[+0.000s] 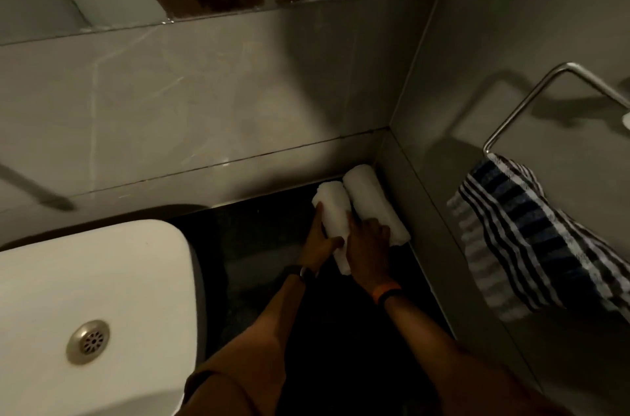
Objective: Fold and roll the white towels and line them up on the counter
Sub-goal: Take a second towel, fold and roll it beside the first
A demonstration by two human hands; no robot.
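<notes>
Against the back corner of the dark stone bench [259, 245], two rolled white towels lie side by side, touching along their length. The far roll [370, 201] is tucked close to the grey tiled side wall [511, 40], likely so the row starts from the corner. The near roll [332, 211] is pressed against it by both hands. The left hand [320, 238] lies along its outer flank, fingers [318, 211] stretched flat, not gripping. The right hand [368, 245] rests on top, fingers loosely spread, probably keeping the roll from unwinding. Beside them sits a white ceramic basin [85, 286], and a blue-and-white striped cloth [531, 231] hangs from a metal rail [525, 102] on the wall.
</notes>
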